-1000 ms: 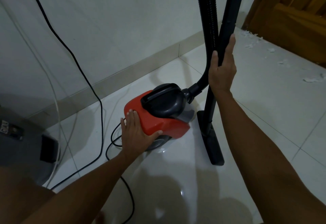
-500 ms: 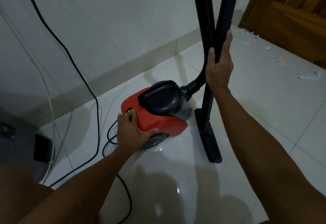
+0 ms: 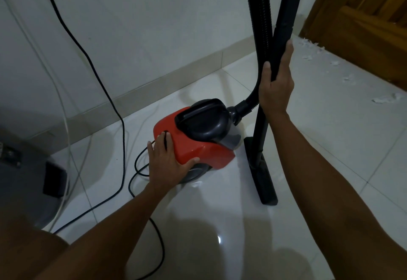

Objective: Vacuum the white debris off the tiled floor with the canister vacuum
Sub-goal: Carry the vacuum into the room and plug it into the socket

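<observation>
A red canister vacuum [image 3: 204, 147] with a dark grey handle sits on the white tiled floor [image 3: 330, 158] near the wall. My left hand [image 3: 168, 162] lies flat on its rear end, fingers straight, the thumb along its side. My right hand [image 3: 276, 83] grips the upright black wand [image 3: 284, 15], beside the ribbed black hose [image 3: 259, 26]. The wand's floor nozzle [image 3: 263, 180] rests on the tiles to the right of the canister. White debris [image 3: 385, 99] is scattered at the far right along the wooden door.
A wooden door [image 3: 363, 15] stands at the top right. A black power cord [image 3: 123, 143] runs down the wall and loops on the floor behind the canister. A white cable [image 3: 66, 125] and a grey round object [image 3: 24, 182] sit at the left.
My left hand has slid a little back along the canister's rear, fingertips now by a dark slot on top. My right hand keeps gripping the wand; the view has shifted slightly.
</observation>
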